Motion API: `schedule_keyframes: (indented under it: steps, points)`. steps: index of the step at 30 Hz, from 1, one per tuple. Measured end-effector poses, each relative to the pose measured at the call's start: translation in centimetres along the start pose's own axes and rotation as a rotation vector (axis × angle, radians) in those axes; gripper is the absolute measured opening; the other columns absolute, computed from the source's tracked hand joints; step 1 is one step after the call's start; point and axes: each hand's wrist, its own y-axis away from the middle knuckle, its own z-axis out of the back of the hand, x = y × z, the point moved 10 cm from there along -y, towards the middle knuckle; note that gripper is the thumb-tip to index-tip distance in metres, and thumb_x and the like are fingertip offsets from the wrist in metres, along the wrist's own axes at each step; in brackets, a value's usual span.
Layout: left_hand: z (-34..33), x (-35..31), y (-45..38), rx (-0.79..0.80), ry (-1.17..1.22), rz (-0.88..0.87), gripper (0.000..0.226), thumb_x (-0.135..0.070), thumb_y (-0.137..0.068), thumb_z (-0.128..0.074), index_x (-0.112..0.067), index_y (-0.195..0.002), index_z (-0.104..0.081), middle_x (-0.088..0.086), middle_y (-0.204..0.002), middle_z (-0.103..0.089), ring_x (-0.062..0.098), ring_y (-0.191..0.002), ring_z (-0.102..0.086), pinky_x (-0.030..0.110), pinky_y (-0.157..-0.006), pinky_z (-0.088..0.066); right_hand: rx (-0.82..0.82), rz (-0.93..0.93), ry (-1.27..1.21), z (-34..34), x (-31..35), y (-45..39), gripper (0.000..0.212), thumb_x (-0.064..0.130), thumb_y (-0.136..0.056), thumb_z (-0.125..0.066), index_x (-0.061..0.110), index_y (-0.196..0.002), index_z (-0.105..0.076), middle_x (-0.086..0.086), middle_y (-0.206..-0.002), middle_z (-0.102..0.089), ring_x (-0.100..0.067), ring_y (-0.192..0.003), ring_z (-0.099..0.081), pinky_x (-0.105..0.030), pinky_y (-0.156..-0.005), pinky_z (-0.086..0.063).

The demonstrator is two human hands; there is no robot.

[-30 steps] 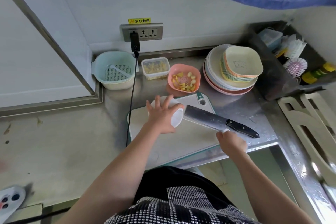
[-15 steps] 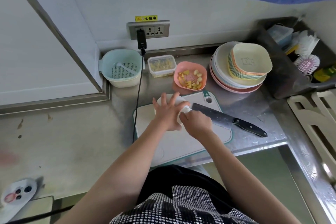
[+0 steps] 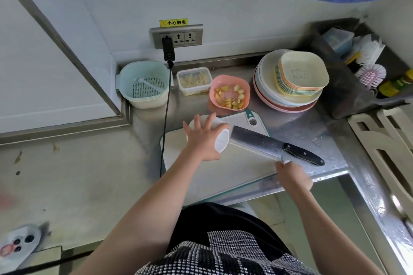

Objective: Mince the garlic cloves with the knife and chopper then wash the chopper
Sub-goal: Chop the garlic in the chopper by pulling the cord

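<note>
A white round chopper [image 3: 222,143] stands at the back left of the pale cutting board [image 3: 241,169]. My left hand [image 3: 202,140] lies over its top with fingers spread and curled down its sides, holding it in place. My right hand [image 3: 293,177] is out to the right at the board's front corner, pinching a small white pull handle [image 3: 288,161]; any cord back to the chopper is too thin to see. The knife [image 3: 263,144] lies flat across the board, its black handle pointing right, just beyond my right hand. Garlic cloves sit in a pink bowl [image 3: 230,96] behind the board.
A clear tub of chopped garlic [image 3: 194,80] and a mint strainer basket [image 3: 143,83] stand at the back. A black cable [image 3: 165,123] hangs from the wall socket past the board's left edge. Stacked plates and bowls [image 3: 290,82] sit back right, a brush rack [image 3: 366,69] beyond.
Half a second ago my right hand was at the chopper beside my left hand. It has drawn back to the right with the white handle. My left hand stayed on the chopper.
</note>
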Motion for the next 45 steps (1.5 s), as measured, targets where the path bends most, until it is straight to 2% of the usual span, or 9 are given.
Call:
schedule_keyframes:
  steps: [4,8,14,22,27,32,36,40,45]
  points:
    - [0.0,-0.1,-0.1,-0.004,0.002,0.010,0.091,-0.042,-0.066,-0.076,-0.049,-0.138,-0.022,-0.004,-0.155,0.004,0.045,-0.140,0.004,0.073,-0.105,-0.006,-0.007,0.242,-0.045,0.3,9.2,2.7,0.027,0.032,-0.095,-0.031,0.014,-0.089,-0.051,-0.014,-0.100,-0.065,-0.027,-0.080,-0.055,-0.031,-0.071,-0.039]
    - [-0.1,0.1,-0.1,-0.007,0.012,0.011,0.081,-0.046,-0.073,-0.069,-0.050,-0.140,-0.023,-0.003,-0.157,0.006,0.045,-0.141,0.005,0.073,-0.105,-0.006,-0.050,0.537,0.040,0.8,18.0,6.6,0.040,0.036,-0.099,-0.032,0.007,-0.107,-0.058,-0.014,-0.105,-0.065,-0.032,-0.095,-0.060,-0.030,-0.067,-0.036]
    - [0.0,0.1,0.1,-0.002,0.024,0.027,0.093,-0.041,-0.066,-0.076,-0.049,-0.141,-0.022,-0.004,-0.156,0.004,0.044,-0.141,0.005,0.073,-0.106,-0.006,-0.077,0.450,0.049,-0.5,13.8,3.7,0.040,0.042,-0.101,-0.026,0.010,-0.100,-0.050,-0.014,-0.104,-0.065,-0.032,-0.095,-0.061,-0.032,-0.068,-0.036]
    - [0.2,0.1,0.2,-0.007,0.010,0.016,0.093,-0.039,-0.066,-0.076,-0.049,-0.140,-0.021,-0.003,-0.156,0.004,0.046,-0.140,0.005,0.073,-0.106,-0.006,-0.074,0.109,0.019,-0.8,1.6,-0.4,0.033,0.035,-0.096,-0.024,0.013,-0.087,-0.047,-0.004,-0.071,-0.056,-0.024,-0.071,-0.057,-0.031,-0.066,-0.041]
    - [0.2,0.1,0.1,-0.016,0.001,0.013,0.093,-0.040,-0.065,-0.076,-0.049,-0.140,-0.021,-0.003,-0.156,0.004,0.047,-0.140,0.004,0.073,-0.105,-0.007,-0.044,0.030,-0.038,-0.7,0.8,-0.7,0.040,0.036,-0.094,-0.023,0.011,-0.090,-0.053,-0.011,-0.083,-0.063,-0.027,-0.079,-0.060,-0.034,-0.077,-0.049]
    - [0.1,0.1,0.0,-0.020,0.001,0.018,0.092,-0.041,-0.067,-0.075,-0.049,-0.141,-0.021,-0.003,-0.156,0.005,0.046,-0.140,0.004,0.073,-0.105,-0.006,-0.025,0.332,-0.007,-0.5,10.4,2.7,0.042,0.039,-0.099,-0.025,0.009,-0.095,-0.055,-0.012,-0.089,-0.061,-0.028,-0.085,-0.060,-0.032,-0.072,-0.043]
    - [0.2,0.1,0.1,-0.017,0.001,0.019,0.091,-0.044,-0.067,-0.075,-0.049,-0.140,-0.021,-0.003,-0.156,0.006,0.045,-0.140,0.005,0.073,-0.104,-0.006,-0.054,0.570,0.061,-0.3,16.2,5.7,0.042,0.042,-0.101,-0.025,0.011,-0.086,-0.049,-0.008,-0.085,-0.059,-0.032,-0.086,-0.059,-0.031,-0.063,-0.033]
    - [-0.1,-0.8,0.3,-0.011,-0.003,-0.012,0.093,-0.038,-0.066,-0.074,-0.049,-0.140,-0.020,-0.004,-0.156,0.005,0.045,-0.140,0.003,0.070,-0.107,-0.012,-0.139,0.534,0.122,-0.2,14.0,4.0,0.052,0.046,-0.101,-0.024,0.008,-0.100,-0.059,-0.012,-0.095,-0.066,-0.033,-0.088,-0.061,-0.031,-0.063,-0.034]
    - [-0.3,-1.2,0.4,-0.004,0.021,-0.019,0.093,-0.034,-0.066,-0.074,-0.049,-0.140,-0.019,-0.004,-0.155,0.005,0.046,-0.139,0.004,0.069,-0.106,-0.018,-0.128,0.498,0.154,-0.5,13.2,3.3,0.042,0.043,-0.101,-0.024,0.010,-0.102,-0.050,-0.011,-0.094,-0.067,-0.032,-0.085,-0.062,-0.031,-0.062,-0.034]
